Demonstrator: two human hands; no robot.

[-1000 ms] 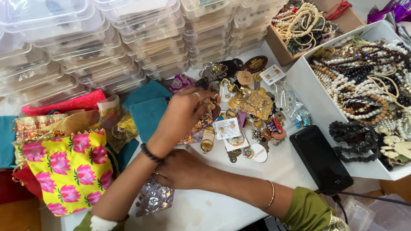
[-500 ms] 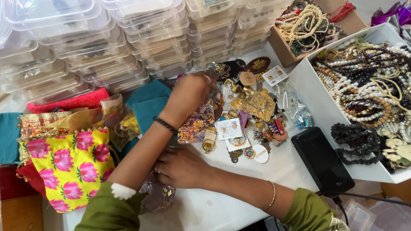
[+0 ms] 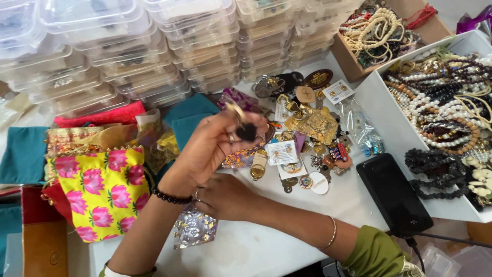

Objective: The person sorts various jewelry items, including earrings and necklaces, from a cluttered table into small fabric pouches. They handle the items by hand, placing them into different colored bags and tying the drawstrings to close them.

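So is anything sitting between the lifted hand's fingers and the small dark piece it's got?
Nothing visible. The left hand is raised above the table, and its fingers pinch the small dark piece directly. The right hand rests lower, on the shiny silver pouch, apart from the piece.

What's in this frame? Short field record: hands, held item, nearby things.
left hand: raised over the table, fingers pinching a small dark trinket
right hand: low, partly under the left wrist, resting by a foil pouch; whether its grip holds the pouch cannot be told
left of hands: yellow pouch with pink flowers
ahead: trinket pile on white table
back: stacked clear boxes
right: phone, white tray of bead necklaces
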